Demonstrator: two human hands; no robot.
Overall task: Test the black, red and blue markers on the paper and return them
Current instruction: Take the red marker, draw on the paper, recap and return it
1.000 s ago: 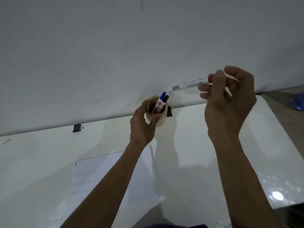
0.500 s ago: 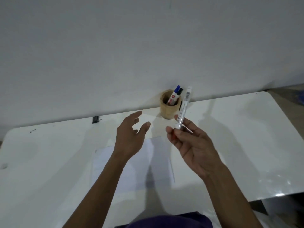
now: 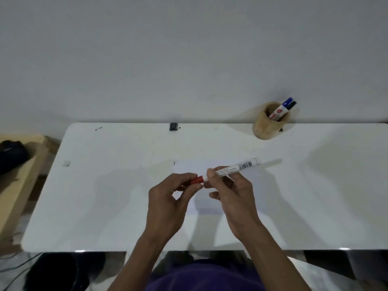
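Red marker [image 3: 228, 170] shows a barcode (text unreadable).

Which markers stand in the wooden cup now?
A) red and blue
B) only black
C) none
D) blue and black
D: the wooden cup holds the blue marker and black marker, while both hands hold the red marker.

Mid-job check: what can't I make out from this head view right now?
- Red marker: the cap's tip is hidden inside the left hand; cannot tell if it's loosened.
- Paper: mostly covered by both hands and washed out against the white table; any marks unseen.
- Blue marker and black marker: lower barrels hidden by the wooden cup.
- Barcode label print: too small.
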